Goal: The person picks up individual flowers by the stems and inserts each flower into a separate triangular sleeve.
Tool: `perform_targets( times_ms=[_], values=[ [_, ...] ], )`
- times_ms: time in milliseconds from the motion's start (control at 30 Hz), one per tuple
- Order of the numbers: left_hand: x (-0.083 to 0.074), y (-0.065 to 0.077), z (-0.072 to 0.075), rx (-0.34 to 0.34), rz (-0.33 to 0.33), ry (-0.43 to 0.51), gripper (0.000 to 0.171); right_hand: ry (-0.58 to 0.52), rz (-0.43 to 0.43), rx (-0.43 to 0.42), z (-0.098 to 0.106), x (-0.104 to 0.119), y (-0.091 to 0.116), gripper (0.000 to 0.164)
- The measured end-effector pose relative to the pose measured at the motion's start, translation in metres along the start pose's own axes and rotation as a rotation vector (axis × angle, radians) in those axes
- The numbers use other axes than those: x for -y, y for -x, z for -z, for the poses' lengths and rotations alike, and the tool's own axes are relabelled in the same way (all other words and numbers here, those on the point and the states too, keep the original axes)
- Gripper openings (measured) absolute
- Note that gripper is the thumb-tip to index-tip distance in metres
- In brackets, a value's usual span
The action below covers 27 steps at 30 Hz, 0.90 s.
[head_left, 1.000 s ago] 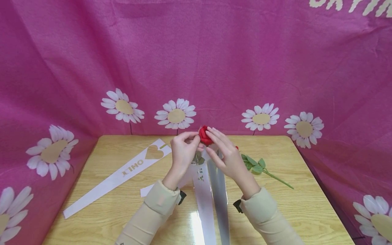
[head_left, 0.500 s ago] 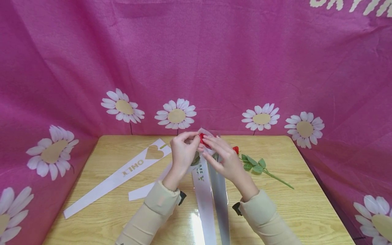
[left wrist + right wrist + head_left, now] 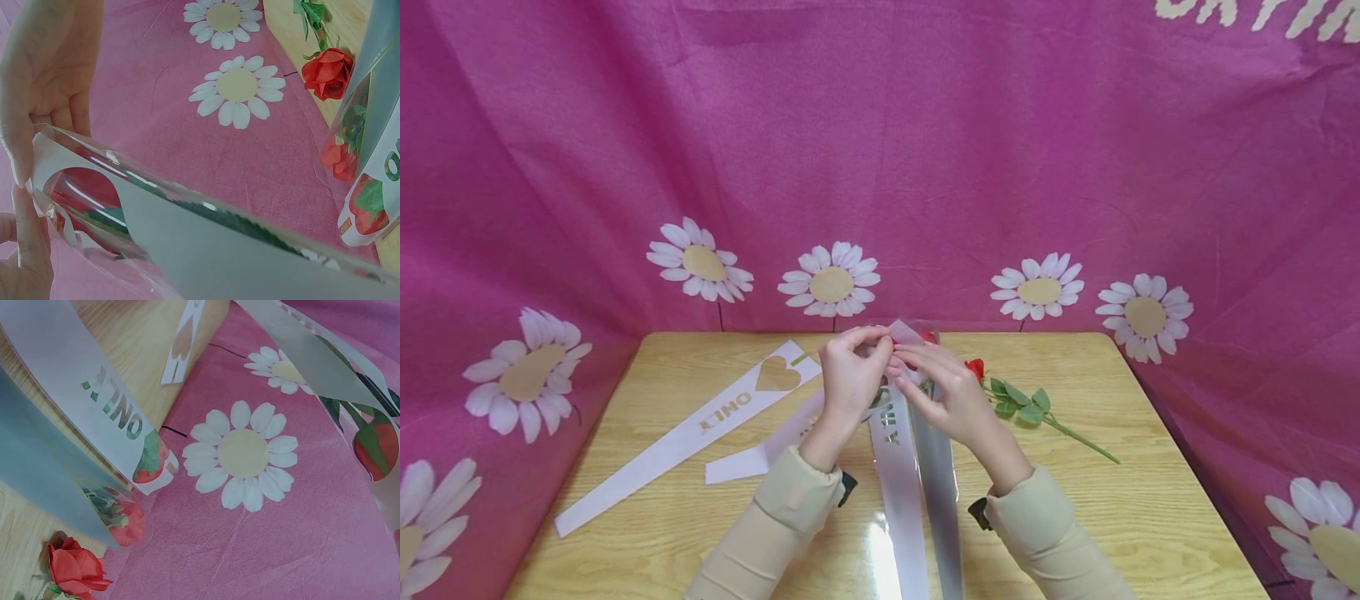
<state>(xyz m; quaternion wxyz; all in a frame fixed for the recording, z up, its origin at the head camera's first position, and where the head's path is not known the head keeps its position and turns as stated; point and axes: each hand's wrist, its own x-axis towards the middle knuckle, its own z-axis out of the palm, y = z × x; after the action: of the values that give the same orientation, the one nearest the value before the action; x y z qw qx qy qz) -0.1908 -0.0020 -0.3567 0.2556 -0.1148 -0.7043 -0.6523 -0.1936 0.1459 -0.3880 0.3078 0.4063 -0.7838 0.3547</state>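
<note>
Both hands work at the mouth of a clear sleeve (image 3: 150, 219) with a white panel. Inside it lies a red rose (image 3: 100, 194), which shows through a heart-shaped window. Thumb and fingertips of my left hand (image 3: 848, 375) pinch the sleeve's edge. From the other side my right hand (image 3: 951, 392) grips the same rim, its fingers partly hidden behind the film. The narrow tail of the sleeve slants down to the left under my left forearm in the head view. The right wrist view shows the rose's underside and green leaves through the window.
Two wrapped roses, one with a white front (image 3: 901, 492) and one with a grey back (image 3: 942, 500), lie below the hands. At right is a loose rose (image 3: 975, 368) with leaves. A white sleeve (image 3: 700, 433) with a gold heart lies left. A pink curtain (image 3: 880, 150) hangs behind the table.
The rose head, plainly seen between the fingers a second ago, has sunk behind the sleeve's white tip. My right hand has shifted slightly left. The sleeve's tail has swung left.
</note>
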Motion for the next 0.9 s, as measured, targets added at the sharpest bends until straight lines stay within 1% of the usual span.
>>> perform_targets(
  times_ms=[167,300,433,500,533,633,700,767,800,833,900],
  values=[
    [-0.001,0.001,0.0,-0.005,-0.007,-0.009,0.011,-0.009,-0.013,0.015,0.0,0.0,0.001,0.03],
    [0.0,0.002,0.0,0.0,-0.001,-0.008,0.012,-0.015,-0.016,0.018,-0.001,0.0,0.002,0.031],
    [0.0,0.002,0.001,0.005,0.013,-0.005,0.013,-0.021,-0.028,-0.014,-0.005,0.0,0.005,0.038],
    [0.001,0.002,0.001,0.01,0.026,0.005,0.013,-0.027,-0.046,-0.061,-0.008,0.001,0.008,0.043],
    [0.001,0.003,0.001,0.012,0.032,0.011,0.013,-0.022,-0.059,-0.098,-0.011,0.002,0.01,0.046],
    [0.002,0.003,0.0,0.019,0.046,0.037,0.014,-0.021,-0.109,-0.241,-0.022,0.005,0.016,0.056],
    [0.002,0.003,0.0,0.02,0.048,0.05,0.014,-0.026,-0.165,-0.346,-0.03,0.01,0.022,0.062],
    [0.002,0.003,-0.001,0.02,0.048,0.06,0.014,-0.063,-0.237,-0.43,-0.037,0.02,0.025,0.066],
    [0.002,0.003,-0.001,0.02,0.048,0.059,0.013,-0.092,-0.283,-0.456,-0.041,0.026,0.027,0.068],
    [0.003,0.004,-0.001,0.021,0.051,0.058,0.013,-0.134,-0.334,-0.476,-0.044,0.031,0.027,0.07],
    [0.003,0.004,-0.002,0.026,0.061,0.064,0.013,-0.235,-0.445,-0.489,-0.049,0.042,0.029,0.073]
  ],
)
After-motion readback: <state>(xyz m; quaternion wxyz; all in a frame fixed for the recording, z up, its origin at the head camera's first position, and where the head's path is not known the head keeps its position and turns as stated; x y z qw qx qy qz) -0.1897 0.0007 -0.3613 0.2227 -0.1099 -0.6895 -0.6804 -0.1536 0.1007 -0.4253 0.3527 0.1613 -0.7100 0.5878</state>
